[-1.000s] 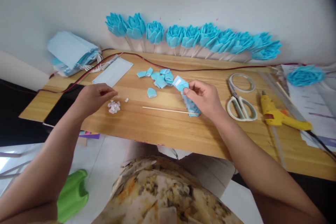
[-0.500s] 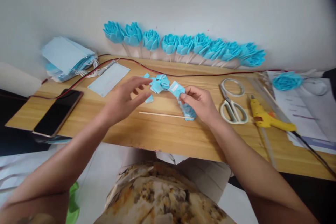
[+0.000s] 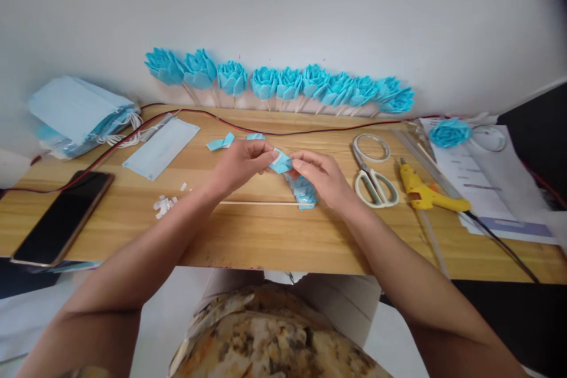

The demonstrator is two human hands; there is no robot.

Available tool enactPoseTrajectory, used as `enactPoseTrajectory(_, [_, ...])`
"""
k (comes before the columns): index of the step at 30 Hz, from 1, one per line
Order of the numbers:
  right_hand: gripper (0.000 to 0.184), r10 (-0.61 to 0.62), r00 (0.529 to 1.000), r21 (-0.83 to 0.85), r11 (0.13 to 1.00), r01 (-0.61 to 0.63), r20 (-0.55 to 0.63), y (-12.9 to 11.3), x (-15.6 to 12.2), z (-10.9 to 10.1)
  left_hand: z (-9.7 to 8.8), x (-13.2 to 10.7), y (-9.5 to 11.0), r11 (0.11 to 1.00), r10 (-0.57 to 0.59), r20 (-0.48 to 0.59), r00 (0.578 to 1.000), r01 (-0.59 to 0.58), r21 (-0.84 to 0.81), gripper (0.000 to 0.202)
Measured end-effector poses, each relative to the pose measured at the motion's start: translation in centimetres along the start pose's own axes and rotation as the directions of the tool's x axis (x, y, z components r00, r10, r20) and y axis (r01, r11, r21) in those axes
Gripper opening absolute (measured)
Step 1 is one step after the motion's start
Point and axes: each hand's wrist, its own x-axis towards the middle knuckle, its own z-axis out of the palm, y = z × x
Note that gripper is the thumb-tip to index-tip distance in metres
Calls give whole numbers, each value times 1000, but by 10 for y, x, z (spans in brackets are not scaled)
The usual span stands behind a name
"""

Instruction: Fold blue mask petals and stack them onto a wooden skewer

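Between my two hands, just above the table, is a small folded blue fabric piece (image 3: 280,163) with a white patch on it. My left hand (image 3: 241,166) pinches its left side with thumb and fingers. The right edge is pinched by my right hand (image 3: 319,174). Below the right fingers lies a row of overlapping blue pieces (image 3: 303,192), partly covered by that hand. A thin wooden stick (image 3: 261,203) lies in front, its right end at this row. Loose blue pieces (image 3: 221,142) are behind my left hand, which hides part of them.
Blue fabric flowers (image 3: 264,82) on sticks lean against the wall. Scissors (image 3: 374,188), a tape roll (image 3: 384,147) and a yellow glue gun (image 3: 425,192) lie right. Left are face masks (image 3: 80,109), a phone (image 3: 62,218) and white scraps (image 3: 165,205). A red-black cable (image 3: 283,132) crosses behind.
My left hand, formerly open and apart, has come to the blue piece and now pinches it along with my right hand. The view has turned slightly right, and white scraps show beside my left forearm.
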Motion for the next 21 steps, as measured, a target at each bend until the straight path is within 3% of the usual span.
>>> enactPoseTrajectory(10, [20,-15,1000,-14,1000,15,7,8,3,2,7,-8,-4,997,-58,25,998,57,54,27])
enactPoseTrajectory(21, [20,-3,1000,-8,1000,3,22,12,4,1,10,-8,-12,997,-53,27,998,54,-61,29])
